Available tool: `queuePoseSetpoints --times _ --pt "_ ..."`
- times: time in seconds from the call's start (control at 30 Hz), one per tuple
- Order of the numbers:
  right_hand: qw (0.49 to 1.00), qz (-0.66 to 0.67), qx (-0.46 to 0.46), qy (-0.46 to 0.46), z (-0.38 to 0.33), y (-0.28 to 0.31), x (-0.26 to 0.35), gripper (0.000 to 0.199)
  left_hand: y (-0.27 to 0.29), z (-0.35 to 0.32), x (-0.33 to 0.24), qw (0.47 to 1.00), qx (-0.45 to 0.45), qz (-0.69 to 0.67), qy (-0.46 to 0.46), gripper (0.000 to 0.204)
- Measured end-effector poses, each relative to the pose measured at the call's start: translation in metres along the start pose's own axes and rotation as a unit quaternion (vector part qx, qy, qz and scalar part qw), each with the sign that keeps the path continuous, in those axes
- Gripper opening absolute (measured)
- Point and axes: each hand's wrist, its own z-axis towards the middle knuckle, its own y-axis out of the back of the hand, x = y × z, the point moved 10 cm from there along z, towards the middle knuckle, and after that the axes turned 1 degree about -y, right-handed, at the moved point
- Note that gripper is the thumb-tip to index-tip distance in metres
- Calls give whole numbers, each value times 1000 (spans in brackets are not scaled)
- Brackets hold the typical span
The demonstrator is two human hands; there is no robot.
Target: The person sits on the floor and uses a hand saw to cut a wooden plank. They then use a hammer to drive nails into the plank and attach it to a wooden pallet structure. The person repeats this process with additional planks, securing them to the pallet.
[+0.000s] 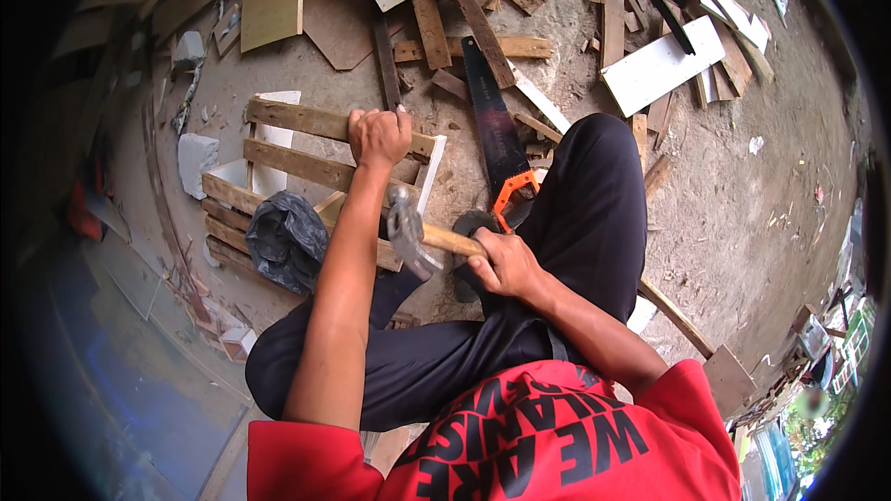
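My right hand (506, 264) is closed round the wooden handle of a claw hammer (450, 239). The hammer's metal head hangs beside my left forearm, above the near part of a slatted wooden crate (297, 164). My left hand (379, 136) is curled over the crate's far slat, close to its right end; its fingertips are partly hidden. A crumpled black plastic bag (286, 241) lies on the crate's left part. Right of the crate, a handsaw (497, 134) with an orange and black handle lies on the ground by my raised knee.
Loose boards and offcuts (432, 30) lie scattered across the far ground. A white board (664, 60) rests at the far right, a pale square panel (272, 7) at the far left. White blocks (197, 165) stand left of the crate. A thin wooden strip (677, 315) lies at right.
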Motion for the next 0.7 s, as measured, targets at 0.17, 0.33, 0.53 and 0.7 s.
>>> queuePoseSetpoints --times 0.17,0.33,0.53,0.7 --pt "988 9 20 -155 6 -5 -35 37 -4 -3 5 1000 -4 28 -1 47" --pt "1000 -3 1 -16 0 -1 -8 36 -3 -2 3 999 0 31 -8 47" --pt "985 23 -10 -169 7 -1 -39 38 0 1 0 999 2 36 -1 48" --pt "996 47 -24 -74 0 1 -26 44 -1 0 1 999 11 39 3 48"
